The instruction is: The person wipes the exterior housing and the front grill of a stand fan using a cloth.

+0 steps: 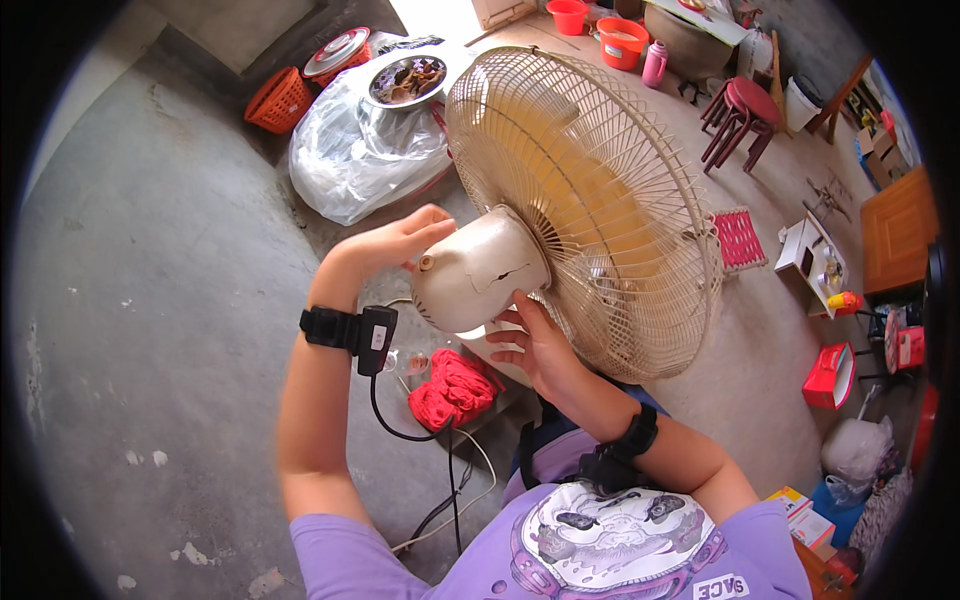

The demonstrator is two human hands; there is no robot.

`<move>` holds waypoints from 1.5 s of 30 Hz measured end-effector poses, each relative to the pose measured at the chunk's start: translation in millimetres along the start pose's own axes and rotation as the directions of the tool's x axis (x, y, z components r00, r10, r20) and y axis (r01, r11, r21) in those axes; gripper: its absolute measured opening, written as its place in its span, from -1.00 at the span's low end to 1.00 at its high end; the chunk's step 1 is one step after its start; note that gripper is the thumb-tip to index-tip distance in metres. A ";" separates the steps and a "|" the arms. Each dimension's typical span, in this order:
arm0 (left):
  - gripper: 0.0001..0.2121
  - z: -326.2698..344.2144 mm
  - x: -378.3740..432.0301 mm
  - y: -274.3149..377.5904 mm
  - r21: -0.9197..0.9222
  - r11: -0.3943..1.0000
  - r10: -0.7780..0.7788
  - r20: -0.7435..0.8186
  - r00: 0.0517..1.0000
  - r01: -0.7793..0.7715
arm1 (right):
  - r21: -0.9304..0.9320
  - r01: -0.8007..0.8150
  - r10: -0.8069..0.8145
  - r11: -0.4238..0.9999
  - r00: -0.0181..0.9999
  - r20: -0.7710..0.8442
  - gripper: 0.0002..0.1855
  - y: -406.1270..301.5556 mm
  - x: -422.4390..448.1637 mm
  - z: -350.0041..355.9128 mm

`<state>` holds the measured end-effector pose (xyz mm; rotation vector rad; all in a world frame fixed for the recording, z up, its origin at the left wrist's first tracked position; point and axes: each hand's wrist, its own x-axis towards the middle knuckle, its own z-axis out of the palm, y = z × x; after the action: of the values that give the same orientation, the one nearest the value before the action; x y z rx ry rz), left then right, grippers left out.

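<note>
An electric fan stands before me, its round wire guard (585,210) facing away to the right. The pale motor housing (487,270) has a crack in its side and a small knob at its rear. My left hand (412,232) reaches to the far side of the housing, its fingertips partly hidden behind it. Against the near lower edge of the housing rests my right hand (532,337), thumb touching it and fingers spread below. A bundle of red cloth (454,390) lies under the housing beside a pale cord and black cables.
Behind the fan, a colander (409,81) holding brown pieces sits on a plastic-covered surface (367,157). Orange baskets (279,100) stand left of it. Farther right are red stools (750,105), a pink woven seat (736,238) and a small white table (814,259).
</note>
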<state>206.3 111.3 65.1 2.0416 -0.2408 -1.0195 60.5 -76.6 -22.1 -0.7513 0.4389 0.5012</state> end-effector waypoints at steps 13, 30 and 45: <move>-0.17 65.6 -11.4 -80.7 -0.641 0.595 0.470 -0.212 0.857 -0.485 | -0.004 0.017 -0.016 1.000 0.998 0.059 -0.45 3.1 3.0 -8.1; -0.15 102.2 -25.0 -72.7 -0.609 0.464 0.368 -0.528 0.765 -0.643 | -0.020 -0.005 0.005 1.000 1.000 -0.005 -0.47 2.6 7.4 -6.3; -0.14 127.3 -25.3 -65.9 -0.472 0.469 0.325 -0.694 0.642 -0.747 | 0.121 0.020 -0.024 0.992 0.999 0.033 -0.49 9.5 7.8 -10.6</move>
<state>84.3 91.1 -11.8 1.2241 -0.1595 -0.0364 59.2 -76.3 -38.4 -0.6301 0.4245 0.4619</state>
